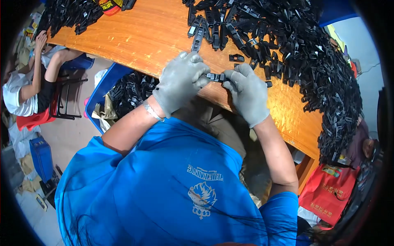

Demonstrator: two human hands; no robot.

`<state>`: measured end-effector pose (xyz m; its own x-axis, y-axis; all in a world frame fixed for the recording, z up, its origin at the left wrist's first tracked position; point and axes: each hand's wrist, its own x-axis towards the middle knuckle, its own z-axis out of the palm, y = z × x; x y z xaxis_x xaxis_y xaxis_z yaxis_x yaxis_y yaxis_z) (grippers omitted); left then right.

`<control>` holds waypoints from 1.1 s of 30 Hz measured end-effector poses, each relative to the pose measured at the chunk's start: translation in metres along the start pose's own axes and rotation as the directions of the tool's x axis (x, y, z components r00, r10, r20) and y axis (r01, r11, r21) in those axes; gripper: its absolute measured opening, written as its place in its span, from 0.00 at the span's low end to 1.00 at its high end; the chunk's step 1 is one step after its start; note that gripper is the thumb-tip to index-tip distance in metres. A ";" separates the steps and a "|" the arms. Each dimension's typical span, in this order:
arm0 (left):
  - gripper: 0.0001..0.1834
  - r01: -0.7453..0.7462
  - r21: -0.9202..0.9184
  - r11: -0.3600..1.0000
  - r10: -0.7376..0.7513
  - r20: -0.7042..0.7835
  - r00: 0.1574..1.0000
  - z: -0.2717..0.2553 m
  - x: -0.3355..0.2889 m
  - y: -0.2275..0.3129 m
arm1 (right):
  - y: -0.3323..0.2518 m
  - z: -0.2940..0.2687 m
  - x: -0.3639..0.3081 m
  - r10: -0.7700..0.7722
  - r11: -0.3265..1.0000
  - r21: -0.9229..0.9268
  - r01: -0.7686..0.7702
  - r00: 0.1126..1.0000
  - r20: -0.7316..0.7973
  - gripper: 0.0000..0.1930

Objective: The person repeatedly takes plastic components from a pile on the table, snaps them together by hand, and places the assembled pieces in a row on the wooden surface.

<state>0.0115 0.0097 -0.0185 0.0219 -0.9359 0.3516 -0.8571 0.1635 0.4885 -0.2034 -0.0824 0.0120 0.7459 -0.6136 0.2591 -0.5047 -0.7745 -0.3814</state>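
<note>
Both of my hands wear grey gloves and meet over the near edge of the wooden table (160,30). A small black plastic part (215,77) spans the gap between them. My left hand (180,80) is closed, pinching its left end between the fingertips. Closed as well, my right hand (248,94) grips the right end with thumb and fingers. A longer black plastic piece (198,39) points away just beyond my left knuckles; whether that hand touches it I cannot tell. Several loose black parts (237,58) lie just beyond my right fingers.
A large heap of black plastic parts (287,37) covers the table's far and right side. Another pile (74,16) lies far left. Below the edge stands a blue bin (107,88) holding more parts. At left, another person (28,90) sits by the table. A red bag (328,194) hangs lower right.
</note>
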 end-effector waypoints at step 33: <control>0.22 0.303 -0.072 0.950 -0.311 -0.136 0.941 -0.030 0.023 -0.014 | 0.004 -0.029 -0.014 0.070 0.973 -0.228 -0.037 0.988 0.139 0.08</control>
<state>0.0393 -0.0052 0.0064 0.3569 -0.8887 0.2878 -0.7709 -0.1062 0.6280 -0.2283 -0.0811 0.0328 0.7616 -0.6394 0.1059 -0.6180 -0.7657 -0.1782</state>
